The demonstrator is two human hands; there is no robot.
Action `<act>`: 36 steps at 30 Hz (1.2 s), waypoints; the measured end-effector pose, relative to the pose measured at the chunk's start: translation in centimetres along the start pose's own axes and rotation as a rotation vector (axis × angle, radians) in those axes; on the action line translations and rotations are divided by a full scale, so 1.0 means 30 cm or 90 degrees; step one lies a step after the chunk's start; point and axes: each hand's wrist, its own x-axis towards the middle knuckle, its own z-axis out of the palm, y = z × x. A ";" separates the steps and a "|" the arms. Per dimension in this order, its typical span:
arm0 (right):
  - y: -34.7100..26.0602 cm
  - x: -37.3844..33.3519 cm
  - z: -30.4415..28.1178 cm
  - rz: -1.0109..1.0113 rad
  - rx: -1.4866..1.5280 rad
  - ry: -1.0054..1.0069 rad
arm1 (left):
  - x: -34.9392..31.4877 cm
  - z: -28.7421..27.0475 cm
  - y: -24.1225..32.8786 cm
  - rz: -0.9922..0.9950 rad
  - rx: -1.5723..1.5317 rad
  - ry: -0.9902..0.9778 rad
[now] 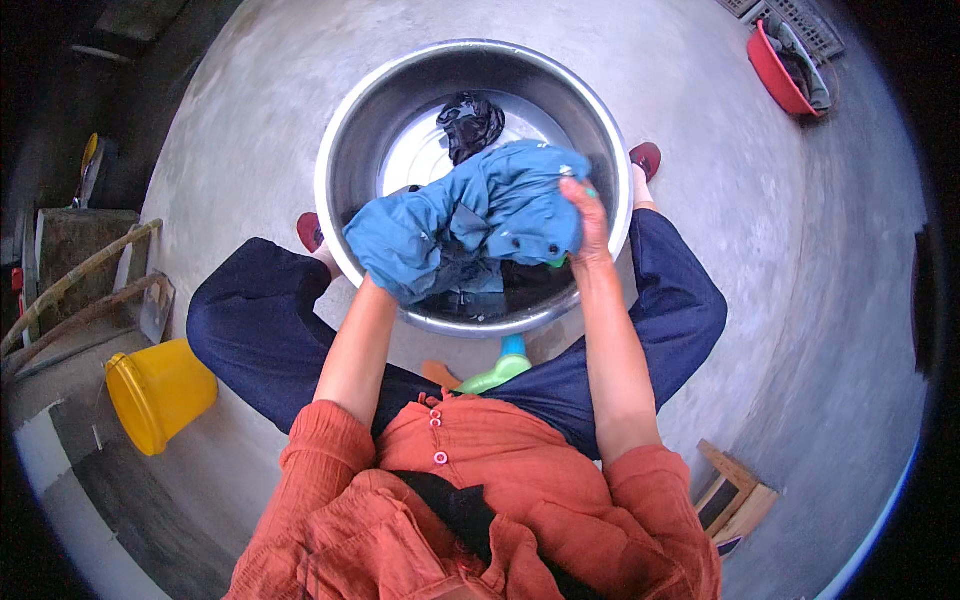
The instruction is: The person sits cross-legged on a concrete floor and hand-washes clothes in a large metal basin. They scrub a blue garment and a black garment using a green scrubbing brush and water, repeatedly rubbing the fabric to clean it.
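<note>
A wet blue garment (465,205), bunched up and with dark buttons along one edge, spans the large metal basin (345,130). My right hand (592,215) is closed round its right end, thumb on top. At the left end, my left forearm (357,350) runs up to the cloth, which covers that hand and hides its fingers. Farther back in the basin lies a dark, shiny wet cloth (470,125) in shallow water. More dark fabric (540,285) shows beneath the blue garment, near the front rim.
My knees flank the basin. A yellow bucket (165,390) lies tilted at the left, near wooden-handled tools (85,280). Green and blue plastic objects (500,372) sit below the basin's front rim. A red tub (778,75) stands far right; a wooden frame (738,495) is near right.
</note>
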 end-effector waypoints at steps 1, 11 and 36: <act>-0.038 -0.003 -0.003 -0.034 0.018 0.007 | 0.024 0.129 -0.125 0.055 -0.074 0.075; -0.041 -0.063 0.202 -0.182 -0.535 -0.119 | 0.074 0.351 -0.025 -0.497 -0.943 0.314; 0.250 -0.029 0.216 -0.246 -0.264 0.184 | 0.015 0.373 0.103 0.013 -0.824 0.168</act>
